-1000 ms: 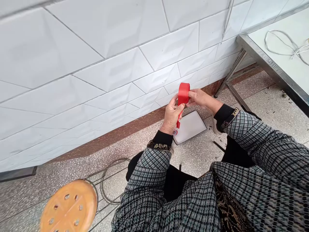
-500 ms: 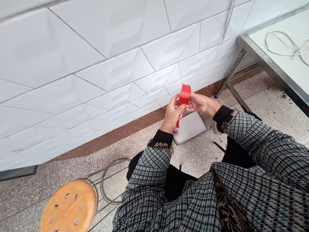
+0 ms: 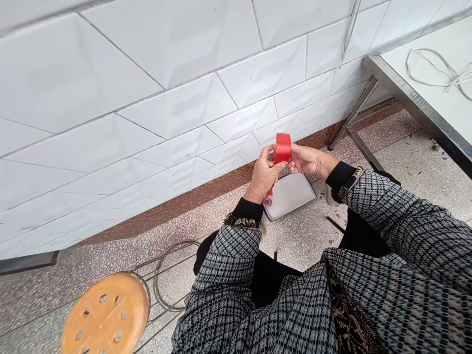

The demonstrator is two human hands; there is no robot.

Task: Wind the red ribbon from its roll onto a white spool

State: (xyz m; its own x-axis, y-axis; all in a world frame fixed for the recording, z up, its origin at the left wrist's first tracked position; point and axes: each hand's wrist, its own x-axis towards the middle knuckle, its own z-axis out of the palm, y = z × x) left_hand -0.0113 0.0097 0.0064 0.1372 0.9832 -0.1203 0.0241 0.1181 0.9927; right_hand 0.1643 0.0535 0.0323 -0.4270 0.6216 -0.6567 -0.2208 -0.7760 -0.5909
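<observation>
Over the floor, my left hand [image 3: 262, 174] grips a wide red ribbon [image 3: 283, 146], wound into a loop that stands up above my thumb. My right hand [image 3: 308, 160] is at the loop's right edge, its fingers curled in and pressed against the ribbon; the fingertips are partly hidden behind it. A tail of ribbon runs down beside my left wrist to a small ribbon roll [image 3: 268, 201]. That roll is at the left edge of a shallow white tray-like box or lid [image 3: 293, 196] with a dark rim, lying on the floor beneath my hands.
A white tiled wall [image 3: 155, 113] rises in front. At right stands a metal-framed table [image 3: 416, 93] with a white cable [image 3: 448, 73] on top. An orange round stool [image 3: 105, 314] with holes and wire legs lies at lower left. Dark scraps dot the speckled floor.
The ribbon loop has turned more broadside to me and sits slightly lower. Less of the tail shows below my left thumb. Both hands have shifted only a little.
</observation>
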